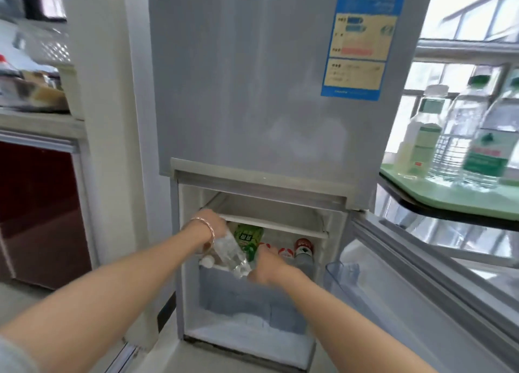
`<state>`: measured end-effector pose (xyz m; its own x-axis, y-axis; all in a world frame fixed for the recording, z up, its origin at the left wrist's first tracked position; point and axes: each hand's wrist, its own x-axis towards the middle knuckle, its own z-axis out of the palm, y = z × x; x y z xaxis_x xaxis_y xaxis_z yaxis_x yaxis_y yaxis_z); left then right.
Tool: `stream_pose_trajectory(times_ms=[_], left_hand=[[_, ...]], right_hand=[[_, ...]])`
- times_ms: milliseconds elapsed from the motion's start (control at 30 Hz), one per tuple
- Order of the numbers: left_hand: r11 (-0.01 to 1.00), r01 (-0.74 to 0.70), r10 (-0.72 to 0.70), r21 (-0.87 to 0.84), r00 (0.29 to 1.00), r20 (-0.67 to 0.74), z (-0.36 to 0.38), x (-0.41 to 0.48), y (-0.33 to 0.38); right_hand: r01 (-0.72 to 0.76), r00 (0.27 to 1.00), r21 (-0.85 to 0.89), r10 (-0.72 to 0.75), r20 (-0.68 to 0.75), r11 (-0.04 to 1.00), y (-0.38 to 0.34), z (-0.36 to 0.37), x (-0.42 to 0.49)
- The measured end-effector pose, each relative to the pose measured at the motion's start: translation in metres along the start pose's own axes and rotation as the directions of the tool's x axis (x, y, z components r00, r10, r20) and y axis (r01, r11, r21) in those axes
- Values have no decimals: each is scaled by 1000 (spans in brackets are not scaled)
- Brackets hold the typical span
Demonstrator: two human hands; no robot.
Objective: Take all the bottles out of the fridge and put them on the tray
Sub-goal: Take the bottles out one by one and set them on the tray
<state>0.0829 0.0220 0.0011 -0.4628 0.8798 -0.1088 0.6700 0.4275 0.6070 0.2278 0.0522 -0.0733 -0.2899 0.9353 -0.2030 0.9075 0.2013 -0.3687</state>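
Both arms reaching into the open lower compartment of the fridge point(280, 148), centre of the frame. Left hand point(209, 222), fingers closed around the upper part of a clear bottle point(231, 253), tilting it base-first out over the shelf edge, probably to clear the low glass shelf above. Right hand point(266, 261) pushed in just beside that bottle's base; fingers hidden behind hand and bottle, so wide or closed cannot be told. Further back on the same shelf: a green-labelled bottle point(248, 239), a red-capped bottle point(304, 253), two more red-and-white tops between them, too blurred to name. At the right edge, the green tray point(449, 194) on a dark bench, already carrying three clear bottles point(460, 131), partly cut off by the frame. Fridge door swung open toward lower right.
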Motion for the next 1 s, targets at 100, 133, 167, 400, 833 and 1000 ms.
stream_pose_trajectory(times_ms=[100,133,167,400,833,1000], left_hand=[[991,-111,111,74,994,0,-16,-27,30],[987,-135,135,82,991,13,-20,-41,43],[978,-187,186,89,982,18,-24,-53,56],[909,-417,417,18,909,0,-34,-145,141],[471,-715,593,-517,690,-414,-42,-197,280],[617,-498,633,-610,774,9,9,-169,300]], right_hand=[[71,997,104,-73,9,992,4,-15,-33],[78,997,128,-80,15,989,4,-23,-44],[87,996,157,-90,11,984,8,-31,-55],[126,992,545,-90,-92,829,37,-88,-122],[465,505,462,203,-839,755,103,-226,-167],[218,372,443,346,-862,870,141,-261,-137]])
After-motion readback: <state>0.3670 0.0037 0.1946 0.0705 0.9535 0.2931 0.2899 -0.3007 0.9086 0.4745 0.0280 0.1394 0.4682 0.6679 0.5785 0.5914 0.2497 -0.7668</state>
